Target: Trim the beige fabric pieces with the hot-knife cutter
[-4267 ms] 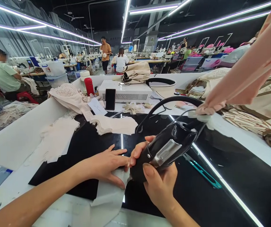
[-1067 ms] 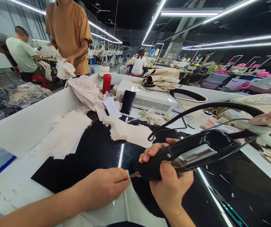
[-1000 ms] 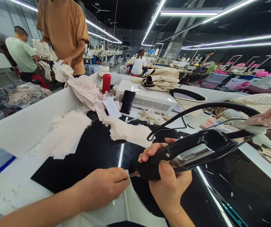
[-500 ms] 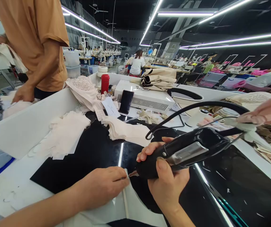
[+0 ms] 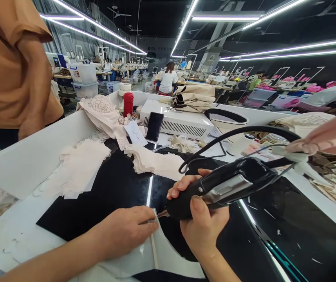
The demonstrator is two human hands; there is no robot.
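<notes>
My right hand (image 5: 201, 229) is wrapped round a black corded hand tool (image 5: 185, 201), thumb on the near side, fingers over the top. The tool has a silver plate on its side and a thin metal tip (image 5: 163, 213) pointing left. Just left of that tip, my left hand (image 5: 127, 231) pinches a narrow pale strip (image 5: 154, 252), whose tail hangs down toward me. A small clear piece shows at the fingertips; tip and strip are very close, and I cannot tell if they touch. Beneath both hands lies a shiny black sheet (image 5: 112, 199).
Pale cut fabric pieces (image 5: 78, 168) lie left, with another stack (image 5: 156, 160) ahead. Beyond are a phone (image 5: 154, 126), a red bottle (image 5: 128, 103) and a white vented box (image 5: 179, 121). A thick cable (image 5: 238, 133) arches rightward. A co-worker (image 5: 12, 74) stands at left.
The co-worker at left has shifted and the arm now hangs by the table wall. My view has moved slightly; both hands keep nearly the same pose at the strip.
</notes>
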